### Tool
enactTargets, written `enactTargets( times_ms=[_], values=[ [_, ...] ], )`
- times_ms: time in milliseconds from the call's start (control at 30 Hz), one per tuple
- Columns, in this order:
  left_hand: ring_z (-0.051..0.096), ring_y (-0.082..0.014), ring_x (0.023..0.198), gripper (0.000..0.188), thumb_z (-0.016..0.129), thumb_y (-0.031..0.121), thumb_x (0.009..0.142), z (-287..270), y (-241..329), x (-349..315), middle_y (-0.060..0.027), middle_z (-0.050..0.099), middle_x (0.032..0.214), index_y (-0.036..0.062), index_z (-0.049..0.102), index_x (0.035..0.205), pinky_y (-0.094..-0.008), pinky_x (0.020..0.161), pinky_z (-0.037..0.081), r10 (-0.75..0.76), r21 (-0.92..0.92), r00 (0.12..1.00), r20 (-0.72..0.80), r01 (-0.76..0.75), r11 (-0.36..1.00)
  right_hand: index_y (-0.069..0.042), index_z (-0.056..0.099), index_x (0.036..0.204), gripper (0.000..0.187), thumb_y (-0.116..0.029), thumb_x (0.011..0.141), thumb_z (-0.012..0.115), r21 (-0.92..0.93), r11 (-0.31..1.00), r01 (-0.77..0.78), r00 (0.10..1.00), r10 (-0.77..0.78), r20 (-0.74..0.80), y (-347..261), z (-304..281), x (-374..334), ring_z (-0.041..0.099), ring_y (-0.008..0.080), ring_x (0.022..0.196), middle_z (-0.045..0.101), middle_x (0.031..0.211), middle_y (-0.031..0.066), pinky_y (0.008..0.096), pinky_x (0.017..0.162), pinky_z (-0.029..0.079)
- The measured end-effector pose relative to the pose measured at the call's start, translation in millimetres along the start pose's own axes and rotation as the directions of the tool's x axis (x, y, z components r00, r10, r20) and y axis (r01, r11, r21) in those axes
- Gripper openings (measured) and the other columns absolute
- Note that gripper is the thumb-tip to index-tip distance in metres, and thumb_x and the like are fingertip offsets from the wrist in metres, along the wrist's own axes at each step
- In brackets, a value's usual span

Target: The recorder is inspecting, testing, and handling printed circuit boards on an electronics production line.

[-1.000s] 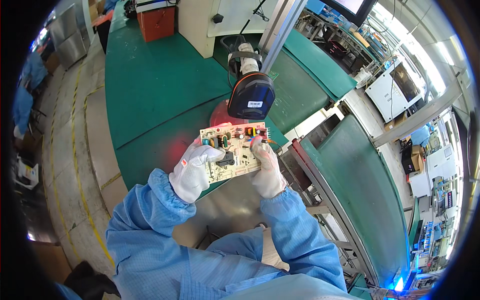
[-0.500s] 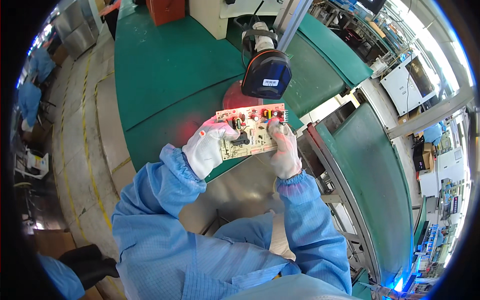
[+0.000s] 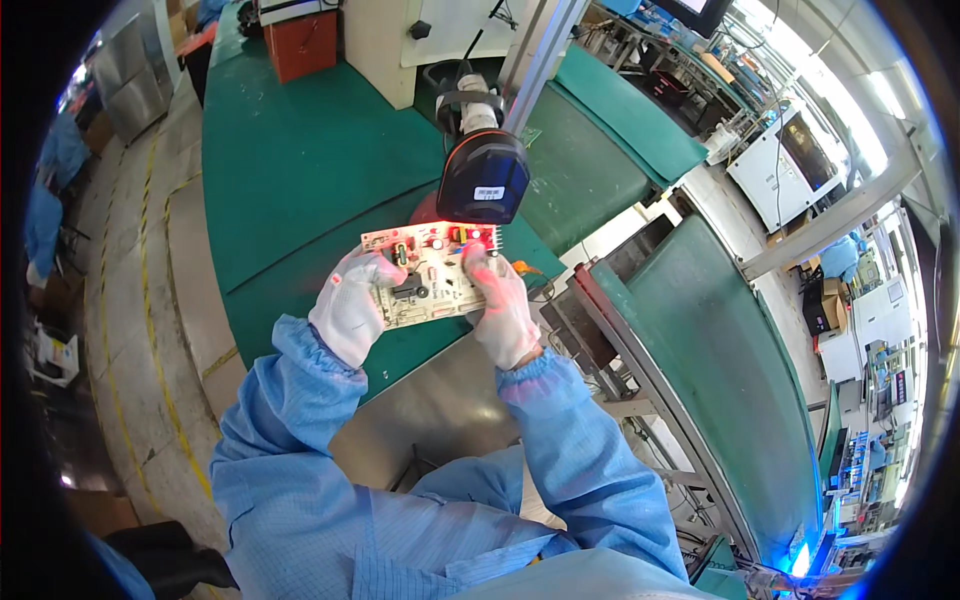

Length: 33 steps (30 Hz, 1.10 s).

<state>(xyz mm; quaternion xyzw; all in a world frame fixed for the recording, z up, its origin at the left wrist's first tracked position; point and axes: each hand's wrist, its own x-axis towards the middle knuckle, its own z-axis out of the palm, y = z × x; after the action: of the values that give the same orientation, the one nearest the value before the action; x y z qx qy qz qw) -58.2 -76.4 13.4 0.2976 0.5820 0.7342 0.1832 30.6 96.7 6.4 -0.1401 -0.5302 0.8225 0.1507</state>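
A pale circuit board populated with small parts is held between my two white-gloved hands, component side up, over the near edge of the green bench. My left hand closes on the board's left edge, thumb over its top face. On the right side my right hand grips it, the thumb lying near the parts at the upper right corner. Just beyond the board hangs a black scanner on a stand, and red light from it falls on the board's far edge and on my gloves.
The green-matted bench spreads ahead and to the left, with a red box at its far end. A metal post rises behind the scanner. To the right runs a green conveyor belt with a metal rail. A walkway with yellow-striped lines lies left.
In the picture the board, both hands and the scanner have all shifted left, as has the whole scene. The board now sits closer beneath the scanner. Both hands keep their hold.
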Motion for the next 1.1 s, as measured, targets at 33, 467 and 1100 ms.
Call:
enactTargets(
  times_ms=[33, 467, 1100],
  values=[
    [0.058, -0.0198, 0.099, 0.011, 0.047, 0.004, 0.087, -2, 0, 0, -0.0104, 0.059, 0.107, 0.0024, 0.057, 0.083, -0.0323, 0.092, 0.046, 0.007, -0.001, 1.0, 0.001, -0.007, 1.0, -0.001, 0.054, 0.107, 0.03, -0.03, 0.097, 0.052, -0.089, 0.994, 0.07, 0.997, -0.068, 0.022, 0, 0, 0, 0.057, 0.0073, 0.09, 0.061, 0.099, 0.0015, 0.0251, 0.082, 0.046],
    [0.065, -0.0178, 0.088, 0.037, 0.054, 0.009, 0.075, 23, 41, 3, -0.0091, 0.064, 0.098, -0.0026, 0.058, 0.11, -0.0295, 0.084, 0.053, -0.185, -0.304, 0.979, -0.084, 0.151, 0.94, 0.004, 0.05, 0.112, 0.031, 0.002, 0.081, 0.056, -0.487, 0.711, 0.507, 0.861, -0.444, 0.247, 11, -6, 4, 0.056, 0.0367, 0.089, 0.056, 0.095, 0.0159, 0.0355, 0.084, 0.046],
    [0.065, -0.0258, 0.1, 0.029, 0.054, 0.014, 0.093, 17, 5, 18, -0.014, 0.065, 0.113, -0.0033, 0.057, 0.117, -0.0359, 0.09, 0.053, -0.318, -0.672, 0.928, 0.194, 0.362, 0.646, 0.0, 0.042, 0.13, 0.07, -0.055, 0.089, 0.057, 0.693, 0.719, 0.059, 0.984, 0.076, -0.163, -11, -18, -17, 0.047, 0.0315, 0.126, 0.045, 0.138, 0.0196, 0.0402, 0.1, 0.039]
  ],
)
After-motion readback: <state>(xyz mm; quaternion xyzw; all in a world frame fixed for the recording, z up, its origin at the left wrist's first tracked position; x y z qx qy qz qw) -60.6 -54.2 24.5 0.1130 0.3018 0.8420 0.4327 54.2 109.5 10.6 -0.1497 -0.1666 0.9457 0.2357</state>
